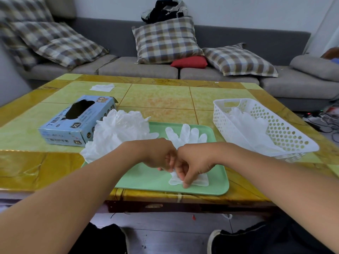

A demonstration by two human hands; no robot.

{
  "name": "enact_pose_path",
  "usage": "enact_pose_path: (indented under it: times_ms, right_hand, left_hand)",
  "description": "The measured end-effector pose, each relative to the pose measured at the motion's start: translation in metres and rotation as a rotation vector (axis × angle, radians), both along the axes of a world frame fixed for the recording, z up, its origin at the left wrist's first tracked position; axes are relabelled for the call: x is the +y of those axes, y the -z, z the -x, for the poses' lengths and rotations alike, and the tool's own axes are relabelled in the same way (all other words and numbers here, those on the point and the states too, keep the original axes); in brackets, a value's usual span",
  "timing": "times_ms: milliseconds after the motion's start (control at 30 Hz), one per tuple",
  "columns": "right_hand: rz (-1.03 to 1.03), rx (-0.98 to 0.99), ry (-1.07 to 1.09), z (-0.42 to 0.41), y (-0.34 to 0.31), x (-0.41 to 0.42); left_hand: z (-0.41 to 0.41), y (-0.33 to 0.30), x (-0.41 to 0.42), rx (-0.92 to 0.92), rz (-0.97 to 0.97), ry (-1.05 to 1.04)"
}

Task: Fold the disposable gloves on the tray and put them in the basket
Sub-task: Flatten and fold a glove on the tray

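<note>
On the yellow tiled tabletop (pixel 157 96) before a grey sofa (pixel 139 68), both hands, left (pixel 161 155) and right (pixel 194 162), pinch a glove (pixel 201 180) on the green tray (pixel 146 178).

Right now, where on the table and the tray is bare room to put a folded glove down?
Bare tray lies left of the glove that both hands, left hand and right hand, pinch. Bare table lies between the glove box and the basket. The tray's far left corner is crowded by the glove pile.
</note>
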State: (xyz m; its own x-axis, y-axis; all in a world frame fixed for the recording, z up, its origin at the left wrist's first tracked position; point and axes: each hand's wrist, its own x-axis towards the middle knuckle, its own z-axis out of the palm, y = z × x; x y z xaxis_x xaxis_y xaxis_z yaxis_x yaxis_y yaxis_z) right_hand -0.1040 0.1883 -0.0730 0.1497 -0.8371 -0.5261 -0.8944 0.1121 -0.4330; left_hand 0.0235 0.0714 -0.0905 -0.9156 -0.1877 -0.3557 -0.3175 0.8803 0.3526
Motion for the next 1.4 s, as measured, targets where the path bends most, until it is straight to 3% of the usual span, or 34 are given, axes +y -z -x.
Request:
enact_pose_path:
  times_ms: [133,233,400,500,600,700,867,1067,1133,1200,1267,1400]
  right_hand:
    - [-0.147,-0.065,-0.016,0.0,-0.005,-0.003]
    - [-0.172,-0.132,-0.002,0.002,-0.015,-0.006]
    - [0.402,-0.366,0.249,-0.02,-0.024,-0.045]
    - [0.575,-0.312,0.21,-0.062,-0.01,-0.073]
    - [0.597,-0.105,0.057,-0.095,0.007,-0.09]
    - [0.626,-0.031,-0.006,-0.101,0.015,-0.101]
    - [0.647,-0.221,0.032,-0.079,0.023,-0.103]
    - [0.511,-0.277,0.008,-0.055,0.02,-0.096]
    - [0.381,-0.287,-0.039,-0.048,0.014,-0.091]
    - [0.169,-0.387,-0.073,-0.039,0.006,-0.082]
    - [-0.01,-0.608,-0.027,-0.03,-0.003,-0.072]
    - [0.003,-1.17,0.273,-0.012,-0.027,-0.06]
  left_hand:
    - [-0.009,-0.016,-0.005,-0.02,-0.04,0.024]
    - [-0.029,-0.043,-0.024,0.066,-0.087,-0.081]
    - [-0.087,-0.062,-0.074,0.39,0.102,-0.478]
    - [-0.123,-0.054,-0.092,0.339,0.094,-0.578]
    - [-0.146,-0.048,-0.093,0.207,0.006,-0.549]
    - [-0.159,-0.04,-0.092,0.175,-0.003,-0.543]
    - [-0.171,-0.032,-0.092,0.169,-0.071,-0.524]
    - [-0.159,-0.033,-0.096,0.176,-0.063,-0.542]
    - [-0.156,-0.034,-0.096,0.159,-0.058,-0.543]
    - [-0.155,-0.036,-0.096,0.128,-0.051,-0.539]
    - [-0.154,-0.036,-0.094,0.114,-0.048,-0.539]
    - [-0.158,-0.045,-0.094,0.083,-0.073,-0.581]
